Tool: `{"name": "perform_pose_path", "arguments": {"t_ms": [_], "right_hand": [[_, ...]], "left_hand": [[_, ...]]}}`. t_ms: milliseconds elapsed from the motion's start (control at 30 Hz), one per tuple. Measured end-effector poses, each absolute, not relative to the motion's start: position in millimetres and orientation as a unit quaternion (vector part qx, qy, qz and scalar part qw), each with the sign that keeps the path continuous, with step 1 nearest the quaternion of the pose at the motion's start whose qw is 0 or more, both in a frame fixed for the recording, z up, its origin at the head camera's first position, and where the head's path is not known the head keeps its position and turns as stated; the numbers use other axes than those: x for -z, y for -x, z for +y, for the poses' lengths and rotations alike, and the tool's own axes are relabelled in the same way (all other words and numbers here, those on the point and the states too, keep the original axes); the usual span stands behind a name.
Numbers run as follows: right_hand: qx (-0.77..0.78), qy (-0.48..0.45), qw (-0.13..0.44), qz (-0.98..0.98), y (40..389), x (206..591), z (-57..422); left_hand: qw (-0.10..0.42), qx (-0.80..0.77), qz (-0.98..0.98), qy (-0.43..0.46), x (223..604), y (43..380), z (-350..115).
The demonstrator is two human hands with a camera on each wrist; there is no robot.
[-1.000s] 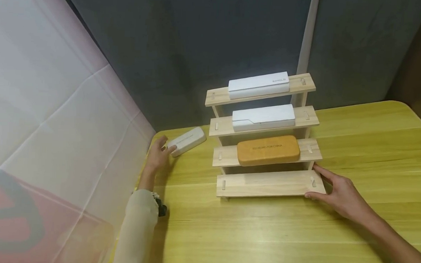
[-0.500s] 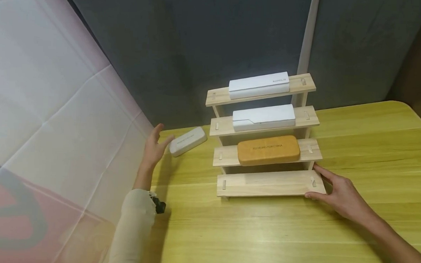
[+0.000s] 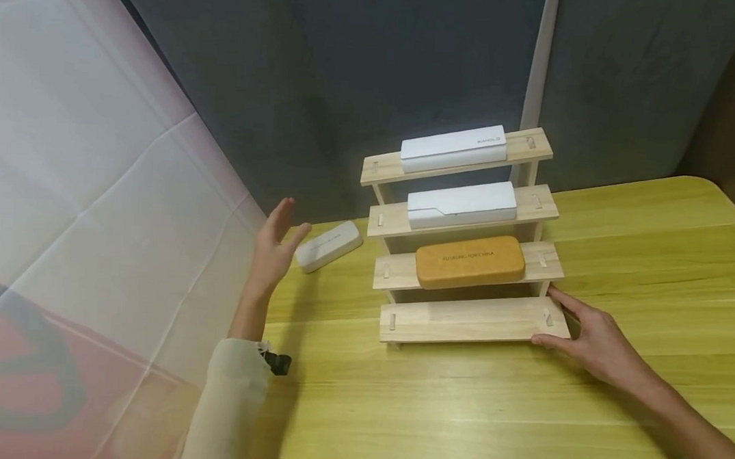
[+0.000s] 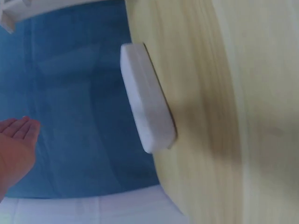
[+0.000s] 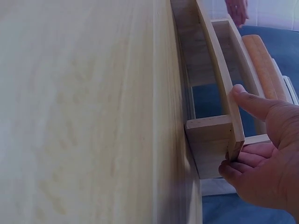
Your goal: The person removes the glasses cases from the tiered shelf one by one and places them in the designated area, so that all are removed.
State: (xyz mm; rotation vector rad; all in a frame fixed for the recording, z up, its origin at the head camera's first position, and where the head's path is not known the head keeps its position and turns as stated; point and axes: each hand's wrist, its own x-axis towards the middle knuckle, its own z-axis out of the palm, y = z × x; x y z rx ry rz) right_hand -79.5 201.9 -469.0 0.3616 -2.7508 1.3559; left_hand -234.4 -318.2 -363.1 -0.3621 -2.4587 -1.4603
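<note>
My left hand (image 3: 270, 256) is raised with fingers spread, holding nothing. Just right of it, a pale grey eyeglass case (image 3: 330, 247) with small lettering lies on the table; the left wrist view shows the case (image 4: 145, 100) apart from the fingers. My right hand (image 3: 599, 344) grips the right end of the bottom shelf of a tiered wooden rack (image 3: 462, 321). In the right wrist view its thumb (image 5: 252, 101) presses the shelf's front edge, with the other fingers curled round the end. An orange case (image 3: 471, 263) and white cases (image 3: 461, 205) sit on the rack's upper tiers.
The rack stands on a yellow wood-grain table (image 3: 446, 411). Behind it hangs a dark grey curtain (image 3: 349, 85). A white printed sheet (image 3: 110, 198) borders the left side, close to the left forearm.
My left hand has let go of the pale grey case and lifted away, its fingers opening. The case stays about where it was. My right hand keeps its grip on the rack.
</note>
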Motion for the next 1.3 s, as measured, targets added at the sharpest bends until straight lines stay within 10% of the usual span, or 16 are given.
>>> {"name": "perform_pose_path", "arguments": {"t_ms": [1300], "right_hand": [[-0.531, -0.112, 0.055, -0.838, 100.1, 454.2, 199.8]], "left_hand": [[0.038, 0.473, -0.821, 0.318, 362.0, 149.2, -202.2]]}}
